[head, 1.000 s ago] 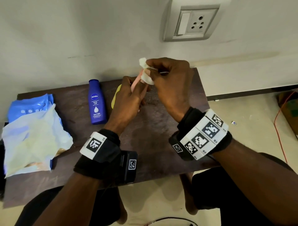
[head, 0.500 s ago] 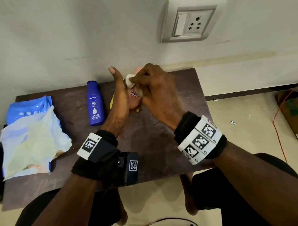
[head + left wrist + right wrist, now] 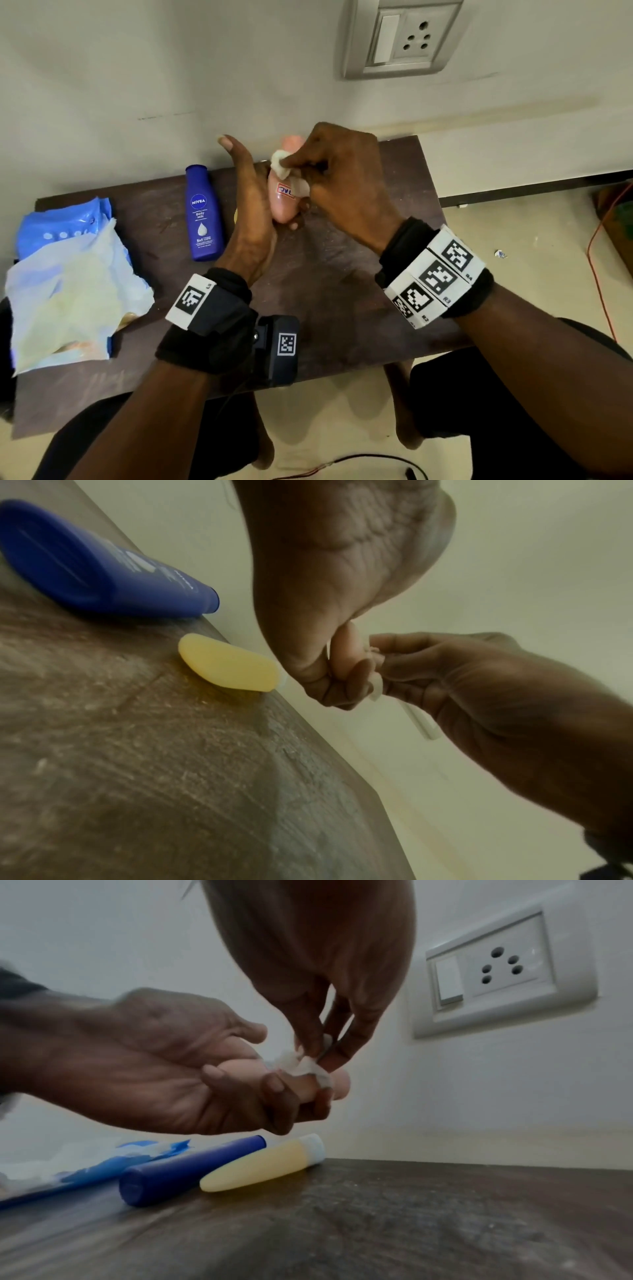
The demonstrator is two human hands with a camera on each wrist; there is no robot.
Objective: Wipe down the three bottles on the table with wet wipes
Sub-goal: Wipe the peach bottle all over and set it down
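My left hand (image 3: 255,209) grips a pink bottle (image 3: 282,202) above the dark table (image 3: 342,291), fingers curled under it and thumb sticking up. My right hand (image 3: 337,185) pinches a white wet wipe (image 3: 282,164) against the bottle's upper part, near its cap. In the right wrist view the wet wipe (image 3: 310,1066) drapes over the pink bottle (image 3: 301,1085). A blue bottle (image 3: 203,214) lies flat on the table left of my hands. A yellow bottle (image 3: 263,1164) lies beside it, mostly hidden by my left hand in the head view.
An opened blue wet-wipe pack (image 3: 65,270) with a loose sheet lies at the table's left end. The table stands against a white wall with a socket plate (image 3: 402,36). My knees sit under the front edge; a red cable (image 3: 596,246) runs on the floor at right.
The wipe has gone from the raised bottle's cap down onto its body. The bottle now lies lower in my left hand, label up, and my left thumb has lifted off.
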